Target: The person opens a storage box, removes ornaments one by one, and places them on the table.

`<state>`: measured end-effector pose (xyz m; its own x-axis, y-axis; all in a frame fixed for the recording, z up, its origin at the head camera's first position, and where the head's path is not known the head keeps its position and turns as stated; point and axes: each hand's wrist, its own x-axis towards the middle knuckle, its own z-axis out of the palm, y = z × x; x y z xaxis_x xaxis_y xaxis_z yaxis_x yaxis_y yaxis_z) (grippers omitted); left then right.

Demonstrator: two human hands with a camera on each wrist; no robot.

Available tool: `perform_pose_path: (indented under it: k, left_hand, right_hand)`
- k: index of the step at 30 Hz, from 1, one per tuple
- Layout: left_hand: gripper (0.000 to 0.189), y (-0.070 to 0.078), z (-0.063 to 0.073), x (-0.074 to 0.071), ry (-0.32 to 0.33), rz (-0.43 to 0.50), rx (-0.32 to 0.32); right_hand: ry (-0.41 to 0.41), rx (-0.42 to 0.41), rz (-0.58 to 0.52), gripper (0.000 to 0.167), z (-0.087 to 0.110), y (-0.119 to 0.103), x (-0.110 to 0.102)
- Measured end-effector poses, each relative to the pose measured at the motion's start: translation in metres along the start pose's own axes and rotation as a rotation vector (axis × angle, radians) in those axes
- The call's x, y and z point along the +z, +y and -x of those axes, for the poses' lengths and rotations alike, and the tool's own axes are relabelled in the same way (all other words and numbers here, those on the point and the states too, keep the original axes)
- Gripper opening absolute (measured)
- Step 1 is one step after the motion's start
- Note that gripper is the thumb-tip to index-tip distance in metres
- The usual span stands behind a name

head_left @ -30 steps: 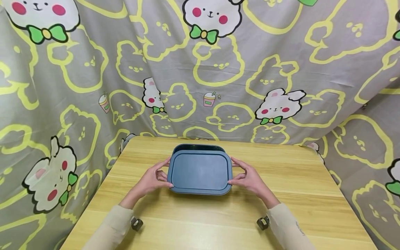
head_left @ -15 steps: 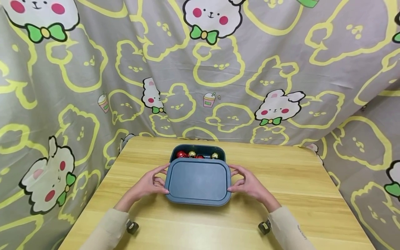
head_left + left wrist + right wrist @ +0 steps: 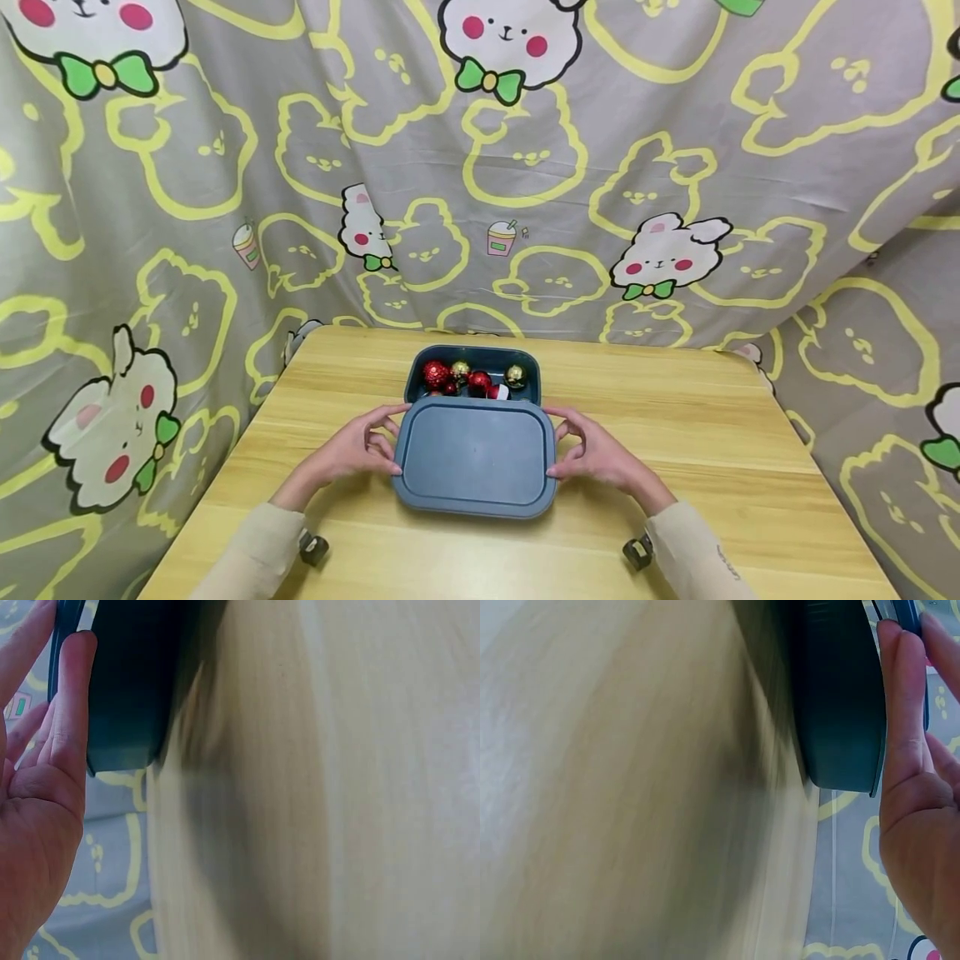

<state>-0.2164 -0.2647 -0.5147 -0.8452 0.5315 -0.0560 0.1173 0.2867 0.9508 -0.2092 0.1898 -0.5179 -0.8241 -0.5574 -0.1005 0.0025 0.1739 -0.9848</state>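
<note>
You face a grey curtain (image 3: 555, 167) printed with yellow outlines and white, pink-cheeked animals; it hangs behind the table and to both sides. Below it spreads your wooden table (image 3: 712, 425), pale and yellowish. The blue-grey lid (image 3: 475, 458) is between your hands, flat face up, pulled toward you so that it covers only the near part of the box (image 3: 491, 360). That box, dark blue-green, sits near the table's far edge, its far part uncovered. A light gap shows between lid and box in the left wrist view; whether they touch elsewhere, you cannot tell. Your beige sleeves (image 3: 690, 542) come in from the near edge. Your left hand (image 3: 352, 446) grips the lid's left end, thumb at the near corner and forefinger toward the far one, with the digits spread along that edge. Your right hand (image 3: 597, 450) mirrors it, pinching the right end between thumb and fingers. A small black device (image 3: 313, 548) shows at each cuff. Inside the box lie shiny ornaments: a glittery red ball (image 3: 435, 373) at the left, a gold ball (image 3: 515, 376) at the right, and others between, partly hidden by the lid.
</note>
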Motion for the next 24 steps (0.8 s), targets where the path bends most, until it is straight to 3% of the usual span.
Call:
perform_pose_path:
  k: [24]
  left_hand:
    - [0.101, -0.011, 0.011, 0.000, -0.103, 0.059, -0.009]
  right_hand:
    - [-0.066, 0.043, 0.015, 0.098, 0.006, 0.011, 0.007]
